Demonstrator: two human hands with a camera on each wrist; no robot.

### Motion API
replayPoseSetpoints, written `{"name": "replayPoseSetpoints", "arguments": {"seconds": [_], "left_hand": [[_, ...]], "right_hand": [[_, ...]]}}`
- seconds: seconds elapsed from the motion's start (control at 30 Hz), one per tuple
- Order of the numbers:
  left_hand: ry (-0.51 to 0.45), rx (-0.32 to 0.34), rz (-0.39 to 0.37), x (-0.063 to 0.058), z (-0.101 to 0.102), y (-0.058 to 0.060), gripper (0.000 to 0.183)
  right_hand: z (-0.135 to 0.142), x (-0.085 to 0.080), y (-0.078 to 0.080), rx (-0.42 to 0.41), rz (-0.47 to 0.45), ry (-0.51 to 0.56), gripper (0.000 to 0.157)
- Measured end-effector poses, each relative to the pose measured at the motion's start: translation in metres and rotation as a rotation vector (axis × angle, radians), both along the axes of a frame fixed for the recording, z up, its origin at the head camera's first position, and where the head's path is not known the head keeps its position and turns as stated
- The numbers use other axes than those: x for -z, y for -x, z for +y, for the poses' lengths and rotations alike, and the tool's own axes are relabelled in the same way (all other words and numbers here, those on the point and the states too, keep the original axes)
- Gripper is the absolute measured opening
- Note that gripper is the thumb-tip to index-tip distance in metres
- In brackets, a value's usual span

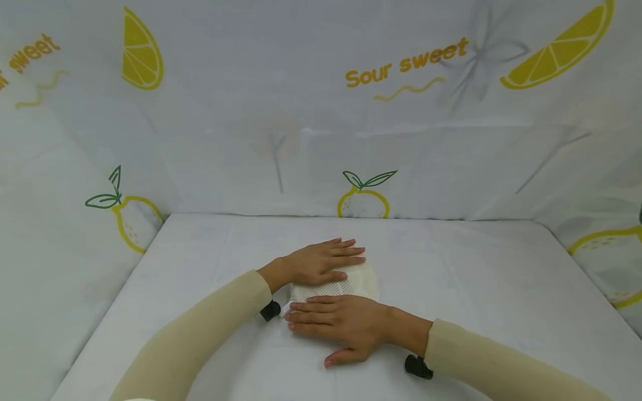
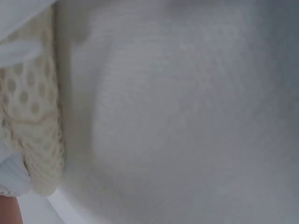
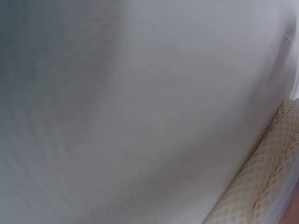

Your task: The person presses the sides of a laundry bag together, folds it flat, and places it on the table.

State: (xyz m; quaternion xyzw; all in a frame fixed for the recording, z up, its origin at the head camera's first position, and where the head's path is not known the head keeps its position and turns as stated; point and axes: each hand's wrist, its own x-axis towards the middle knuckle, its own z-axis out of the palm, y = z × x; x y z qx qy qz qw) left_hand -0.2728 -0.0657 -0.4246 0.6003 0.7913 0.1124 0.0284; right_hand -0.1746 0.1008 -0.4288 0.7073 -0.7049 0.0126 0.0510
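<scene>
A cream-white mesh laundry bag with a rounded outline lies on the white table. My left hand rests palm down across its far side, fingers straight and pointing right. Over the near edge lies my right hand, its fingers extended to the left and the thumb apart on the table side. Both hands cover much of the bag. In the left wrist view the bag's mesh edge shows at the left, beside a small white tab. The right wrist view catches the mesh at lower right.
The table has a white cover. Behind it and at both sides hangs a white curtain printed with lemons and lettering. Small black wrist cameras sit below both sleeves.
</scene>
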Motion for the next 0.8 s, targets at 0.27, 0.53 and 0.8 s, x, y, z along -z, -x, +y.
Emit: {"name": "replayPoseSetpoints", "arguments": {"seconds": [0.27,0.53,0.8], "left_hand": [[-0.046,0.008,-0.023,0.006,-0.002,0.001,0.052],[-0.062,-0.009,-0.075,0.01,-0.003,0.003,0.047],[-0.065,-0.001,-0.061,0.016,-0.001,0.004,0.048]], "right_hand": [[0.0,0.006,0.003,-0.022,-0.011,-0.001,0.073],[-0.002,0.009,0.005,-0.03,-0.042,-0.006,0.072],[0.0,0.011,0.003,-0.027,-0.057,-0.013,0.075]]}}
